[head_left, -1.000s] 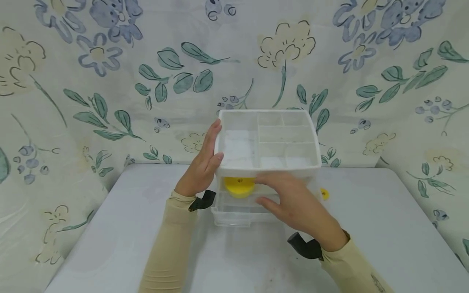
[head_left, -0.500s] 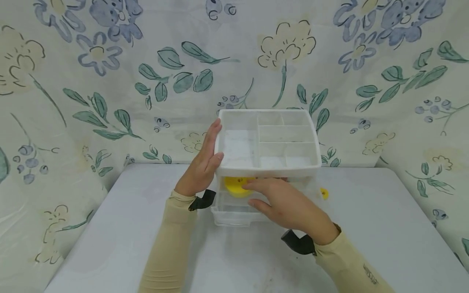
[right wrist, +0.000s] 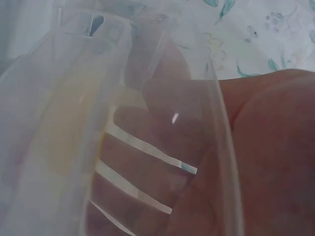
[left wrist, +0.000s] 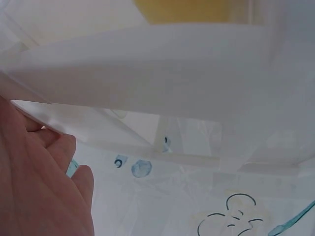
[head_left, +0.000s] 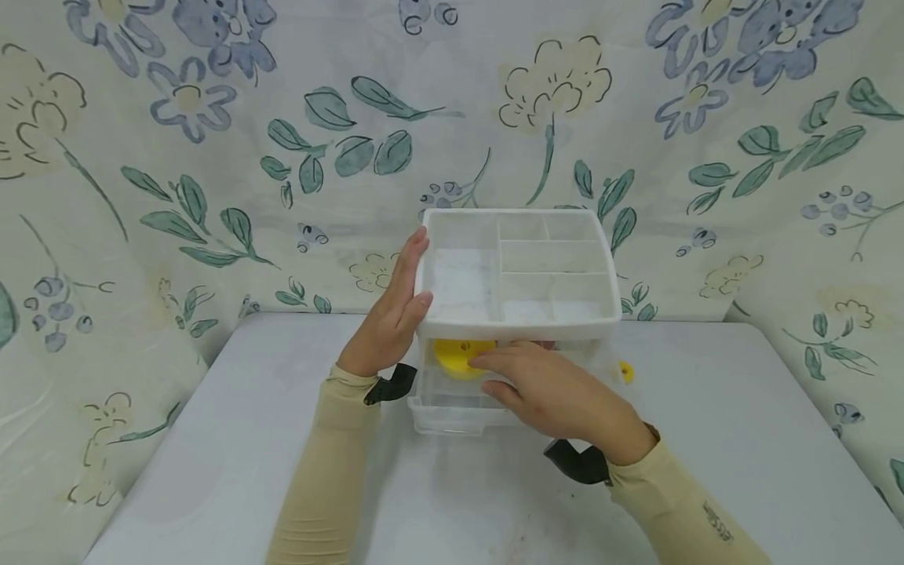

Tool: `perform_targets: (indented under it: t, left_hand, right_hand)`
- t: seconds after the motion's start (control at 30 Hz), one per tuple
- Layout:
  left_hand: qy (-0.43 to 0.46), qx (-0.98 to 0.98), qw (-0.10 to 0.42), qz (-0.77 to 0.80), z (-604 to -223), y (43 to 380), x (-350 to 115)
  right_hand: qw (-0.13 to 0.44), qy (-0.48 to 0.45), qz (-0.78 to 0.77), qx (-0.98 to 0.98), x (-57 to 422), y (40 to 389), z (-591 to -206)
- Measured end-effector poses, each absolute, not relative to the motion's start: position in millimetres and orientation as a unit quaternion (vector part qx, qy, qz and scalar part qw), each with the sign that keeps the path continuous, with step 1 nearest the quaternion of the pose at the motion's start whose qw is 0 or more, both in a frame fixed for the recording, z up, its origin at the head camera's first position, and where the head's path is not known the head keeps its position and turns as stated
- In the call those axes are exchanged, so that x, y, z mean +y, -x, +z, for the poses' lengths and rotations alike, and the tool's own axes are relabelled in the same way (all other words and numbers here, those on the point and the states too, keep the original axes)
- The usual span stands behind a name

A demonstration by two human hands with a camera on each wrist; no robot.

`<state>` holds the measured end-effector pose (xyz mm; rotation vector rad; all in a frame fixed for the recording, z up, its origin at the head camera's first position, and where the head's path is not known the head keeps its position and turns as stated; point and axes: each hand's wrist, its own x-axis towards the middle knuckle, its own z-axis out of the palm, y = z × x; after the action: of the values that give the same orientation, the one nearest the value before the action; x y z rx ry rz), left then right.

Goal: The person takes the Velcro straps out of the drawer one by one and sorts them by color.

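In the head view a white drawer organizer (head_left: 523, 329) stands on the table, its top divided into compartments. Below the top, a clear drawer (head_left: 446, 420) is pulled out toward me. A yellow round thing (head_left: 452, 357) with small dark marks lies in it on the left, partly under the top tray. My left hand (head_left: 387, 329) rests along the organizer's left side, fingers extended. Over the drawer is my right hand (head_left: 558, 388), its index fingertip at the yellow thing's right edge. Through the clear drawer wall, the right wrist view shows the fingers (right wrist: 142, 162) stretched out and spread.
A small yellow piece with a dark centre (head_left: 625, 372) shows just right of the organizer. The white table (head_left: 233, 463) runs up to a floral-patterned sheet (head_left: 452, 149) behind. Something reddish (head_left: 547, 344) peeks out above my right hand, under the tray.
My right hand has moved a little left inside the drawer, up to the yellow round thing, then stayed there. The left hand keeps its place on the organizer's side.
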<state>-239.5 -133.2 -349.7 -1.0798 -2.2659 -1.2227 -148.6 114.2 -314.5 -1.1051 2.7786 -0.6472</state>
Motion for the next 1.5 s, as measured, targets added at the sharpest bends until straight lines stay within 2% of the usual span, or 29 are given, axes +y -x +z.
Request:
perform_targets:
  t: [0.67,1.2,1.5]
  left_hand:
    - [0.371,-0.804,0.172,-0.432,-350,239,-132]
    - [0.372,-0.804,0.171,-0.432,-349,239,-133]
    - [0.376,-0.803,0.173,-0.429,-349,239,-133]
  right_hand:
    - [0.043,0.341,-0.22,0.913,123,146,-306]
    - [0.118,0.412,-0.213,0.878,124,164,-306]
    - [0.118,0.412,-0.176,0.886,125,165,-303]
